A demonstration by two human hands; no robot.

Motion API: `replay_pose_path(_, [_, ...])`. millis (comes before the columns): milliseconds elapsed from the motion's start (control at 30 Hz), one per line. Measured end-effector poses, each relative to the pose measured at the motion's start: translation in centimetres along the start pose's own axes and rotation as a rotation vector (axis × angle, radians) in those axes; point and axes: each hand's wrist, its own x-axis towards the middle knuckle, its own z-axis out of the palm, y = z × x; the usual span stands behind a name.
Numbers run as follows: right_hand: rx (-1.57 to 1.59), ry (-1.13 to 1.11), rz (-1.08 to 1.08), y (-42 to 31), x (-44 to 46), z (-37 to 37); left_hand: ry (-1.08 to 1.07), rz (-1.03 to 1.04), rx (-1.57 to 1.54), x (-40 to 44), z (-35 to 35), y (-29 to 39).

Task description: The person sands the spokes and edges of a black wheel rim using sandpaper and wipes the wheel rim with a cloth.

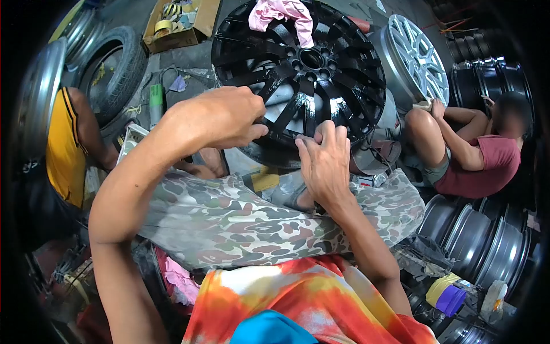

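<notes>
A glossy black alloy wheel stands tilted before me, its spokes and centre hub facing me. A pink cloth is draped over its upper part. My left hand is at the wheel's lower left edge, fingers curled under and thumb toward the rim; anything in its grasp is hidden. At the bottom edge, my right hand has bent fingers closed on the rim near the ends of the spokes. Both hands are close together, with a short stretch of rim between them.
A silver wheel is at the right, beside a seated person in a maroon shirt. Another person in a yellow top is at left, near a tyre. A cardboard box holds tape rolls. Several wheels lie lower right.
</notes>
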Motion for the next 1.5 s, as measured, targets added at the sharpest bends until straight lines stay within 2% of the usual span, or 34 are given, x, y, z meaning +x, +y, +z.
replay_pose_path(133, [0.137,-0.024,-0.025,-0.5,1.5,2.0,-0.038,-0.033,0.017,0.2,-0.3,-0.2])
replay_pose_path(200, [0.125,-0.015,-0.089,-0.4,1.0,1.7,0.048,0.026,0.022,0.4,0.4,-0.9])
replay_pose_path(333, [0.089,-0.068,-0.135,0.9,-0.9,-0.2,0.063,0.054,-0.005,0.3,0.3,-0.9])
replay_pose_path(400, [0.071,-0.016,-0.12,1.1,-0.1,1.1,0.012,0.025,0.029,0.6,-0.1,-0.6])
replay_pose_path(533, [0.125,0.013,-0.175,-0.1,0.5,1.9,0.043,0.038,0.021,0.8,0.1,-0.5])
replay_pose_path(667, [0.076,-0.074,-0.16,1.6,-0.7,0.3,0.072,0.061,0.025,0.7,0.1,-0.5])
replay_pose_path(767, [0.224,-0.002,-0.175,0.7,0.6,1.7,0.038,0.051,0.045,1.2,0.1,-0.1])
replay_pose_path(867, [0.304,-0.02,-0.154,0.9,0.3,1.1,0.03,0.03,0.049,0.7,-0.2,0.3])
replay_pose_path(1000, [0.231,-0.103,-0.06,3.8,-0.8,-0.6,0.087,0.047,-0.003,0.2,-0.3,-0.2])
replay_pose_path(1033, [0.282,-0.072,-0.062,3.6,-0.6,0.1,0.045,-0.011,0.003,0.3,-0.7,0.0])
replay_pose_path(1133, [0.448,0.039,-0.095,0.7,0.7,2.3,0.078,0.021,0.019,0.4,-0.6,-0.1])
replay_pose_path(1300, [0.074,-0.067,-0.118,2.5,0.0,-1.1,0.049,0.052,0.025,0.7,0.4,0.2])
replay_pose_path(1333, [0.073,-0.07,-0.121,2.8,-0.1,-1.6,0.026,0.05,0.049,0.6,0.6,0.2])
replay_pose_path(1433, [0.047,-0.284,-0.158,2.9,1.1,-4.2,0.083,0.046,0.04,0.1,1.0,-0.1])
replay_pose_path(1500, [0.056,-0.162,-0.122,3.8,1.3,-4.9,0.044,0.013,0.039,-0.4,0.2,0.0])
